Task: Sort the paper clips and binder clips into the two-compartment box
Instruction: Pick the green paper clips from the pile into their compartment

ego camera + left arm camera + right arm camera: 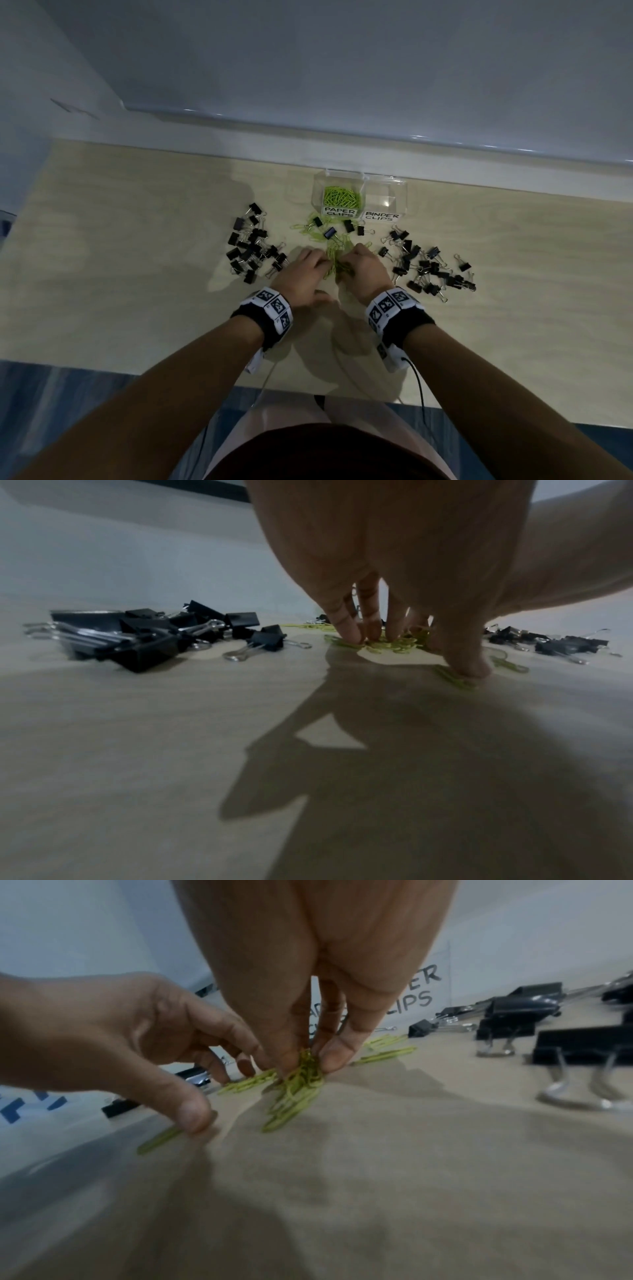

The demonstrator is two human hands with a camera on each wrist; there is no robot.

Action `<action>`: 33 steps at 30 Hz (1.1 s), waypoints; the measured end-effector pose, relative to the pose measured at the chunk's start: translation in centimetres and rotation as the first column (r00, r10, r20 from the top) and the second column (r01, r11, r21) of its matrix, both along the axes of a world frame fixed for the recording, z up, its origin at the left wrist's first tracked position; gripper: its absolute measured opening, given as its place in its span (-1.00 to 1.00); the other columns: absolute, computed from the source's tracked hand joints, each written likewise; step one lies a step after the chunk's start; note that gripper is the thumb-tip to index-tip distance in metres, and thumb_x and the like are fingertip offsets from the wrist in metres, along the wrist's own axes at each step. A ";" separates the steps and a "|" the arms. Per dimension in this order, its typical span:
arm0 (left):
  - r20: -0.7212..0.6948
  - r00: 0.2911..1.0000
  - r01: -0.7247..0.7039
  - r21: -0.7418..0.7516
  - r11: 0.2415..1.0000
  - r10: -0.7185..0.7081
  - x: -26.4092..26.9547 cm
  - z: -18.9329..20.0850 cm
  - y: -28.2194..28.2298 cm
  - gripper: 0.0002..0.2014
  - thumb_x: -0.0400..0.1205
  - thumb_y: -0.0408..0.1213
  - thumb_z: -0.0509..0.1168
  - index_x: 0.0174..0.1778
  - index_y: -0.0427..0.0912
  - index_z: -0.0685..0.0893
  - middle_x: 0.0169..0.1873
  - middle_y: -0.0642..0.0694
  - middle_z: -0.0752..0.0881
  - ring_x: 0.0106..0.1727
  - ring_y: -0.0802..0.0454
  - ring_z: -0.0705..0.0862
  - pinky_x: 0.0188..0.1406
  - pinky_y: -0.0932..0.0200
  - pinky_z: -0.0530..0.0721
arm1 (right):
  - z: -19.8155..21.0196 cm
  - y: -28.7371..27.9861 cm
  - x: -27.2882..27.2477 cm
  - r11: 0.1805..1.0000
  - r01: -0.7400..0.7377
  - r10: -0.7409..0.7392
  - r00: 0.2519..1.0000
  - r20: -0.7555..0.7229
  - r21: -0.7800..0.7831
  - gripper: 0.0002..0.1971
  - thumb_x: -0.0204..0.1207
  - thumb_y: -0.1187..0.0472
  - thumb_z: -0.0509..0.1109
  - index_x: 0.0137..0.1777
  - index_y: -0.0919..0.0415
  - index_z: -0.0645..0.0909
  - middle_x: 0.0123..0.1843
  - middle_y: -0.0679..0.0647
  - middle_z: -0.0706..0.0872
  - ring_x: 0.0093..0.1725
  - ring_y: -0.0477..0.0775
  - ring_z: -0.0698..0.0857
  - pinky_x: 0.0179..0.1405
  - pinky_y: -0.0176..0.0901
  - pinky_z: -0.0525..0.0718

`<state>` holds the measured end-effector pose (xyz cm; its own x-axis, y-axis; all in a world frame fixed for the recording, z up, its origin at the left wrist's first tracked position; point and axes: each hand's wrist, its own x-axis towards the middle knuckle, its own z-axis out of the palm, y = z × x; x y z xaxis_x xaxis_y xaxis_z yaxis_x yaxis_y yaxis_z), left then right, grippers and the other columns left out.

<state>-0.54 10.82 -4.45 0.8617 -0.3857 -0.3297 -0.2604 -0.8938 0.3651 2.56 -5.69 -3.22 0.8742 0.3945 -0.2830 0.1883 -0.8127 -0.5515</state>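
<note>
Paper clips [301, 1080] bunched on table before box [359, 192]: right hand [364, 270] pinches bunch, left hand [301, 274] presses strays with curved fingers; best gather tight, lift clear of binder clips [253, 246].

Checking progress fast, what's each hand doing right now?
Left hand: open, fingertips pressing green paper clips on the table, holding nothing.
Right hand: closed, pinching a bunch of green paper clips.
</note>
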 end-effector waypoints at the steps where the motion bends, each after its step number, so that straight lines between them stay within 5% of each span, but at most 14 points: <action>1: 0.000 0.999 -0.035 -0.022 0.999 0.035 0.1 -0.1 -0.3 -0.33 0.51 0.02 0.38 0.46 -0.25 0.42 0.35 -0.20 0.40 0.41 -0.14 0.31 0.41 -0.07 0.44 | 0.1 -0.1 0.2 1.000 0.010 -0.010 1.000 -0.012 -0.008 -0.79 0.33 0.34 0.46 -0.03 0.17 0.72 -0.02 0.14 0.58 -0.05 0.18 0.63 0.01 -0.03 0.66; 6: 0.002 0.978 -0.203 -0.173 0.964 0.207 1.0 0.7 -1.7 -0.66 0.57 -0.30 0.34 0.26 -0.32 0.59 0.18 -0.22 0.54 0.17 -0.15 0.57 0.21 0.03 0.55 | 0.3 -1.0 1.1 0.988 0.148 -0.147 0.989 -0.019 0.043 -0.85 0.32 0.41 0.43 -0.15 0.24 0.76 -0.08 0.21 0.70 -0.12 0.20 0.67 -0.08 -0.11 0.64; 10: 0.022 0.992 -0.125 -0.093 0.988 0.127 1.8 1.8 -2.7 -0.76 0.60 -0.36 0.22 0.14 -0.36 0.62 0.13 -0.27 0.57 0.08 -0.23 0.61 0.01 -0.01 0.58 | 0.8 -2.3 1.4 0.951 0.274 -0.269 0.962 -0.049 0.142 -0.89 0.34 0.44 0.47 -0.21 0.24 0.76 -0.17 0.16 0.79 -0.25 0.03 0.69 -0.12 -0.21 0.66; 17: 0.012 1.000 0.006 0.003 1.000 -0.006 3.2 2.9 -2.3 -0.79 0.57 -0.42 0.18 0.06 -0.36 0.62 0.11 -0.25 0.63 0.05 -0.21 0.63 -0.03 -0.02 0.61 | 4.0 -2.8 4.7 0.909 0.346 -0.334 0.938 -0.091 0.234 -0.91 0.33 0.41 0.53 -0.19 0.26 0.77 -0.22 0.14 0.82 -0.25 0.01 0.77 -0.08 -0.14 0.76; 23: -0.021 0.988 -0.155 -0.219 0.963 0.154 5.9 5.5 -0.6 -0.84 0.53 -0.42 0.23 -0.26 -0.34 0.71 -0.25 -0.21 0.75 -0.27 -0.06 0.67 -0.19 0.09 0.65 | 6.2 0.6 10.8 0.924 0.290 -0.311 0.949 0.047 0.247 -0.89 0.37 0.35 0.51 -0.13 0.18 0.77 -0.19 0.01 0.79 -0.27 -0.14 0.71 -0.25 -0.51 0.64; 28: 0.019 0.918 -0.349 -0.441 0.827 0.397 10.1 8.0 -0.1 -0.97 0.49 -0.43 0.39 -0.23 -0.28 0.74 -0.25 -0.10 0.75 -0.28 0.06 0.67 -0.25 0.33 0.62 | 5.4 1.8 12.6 0.975 0.192 -0.199 0.979 0.053 0.107 -0.74 0.43 0.41 0.39 0.03 0.11 0.73 0.08 0.05 0.78 -0.06 0.01 0.74 0.04 -0.07 0.74; 33: 0.163 0.874 -0.341 -0.462 0.818 0.457 14.4 7.6 -0.5 -0.92 0.49 -0.46 0.32 -0.26 -0.28 0.71 -0.24 -0.15 0.72 -0.29 0.07 0.63 -0.20 0.24 0.64 | 4.4 -1.5 8.7 0.968 0.196 -0.223 0.959 0.175 0.160 -0.77 0.45 0.47 0.28 -0.13 0.23 0.74 -0.09 0.15 0.79 -0.18 0.08 0.72 -0.02 0.05 0.75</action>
<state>13.85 10.33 3.20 0.9988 -0.0368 0.0314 -0.0483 -0.7234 0.6887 11.23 -7.24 1.21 0.9735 0.2208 -0.0593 0.1344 -0.7626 -0.6327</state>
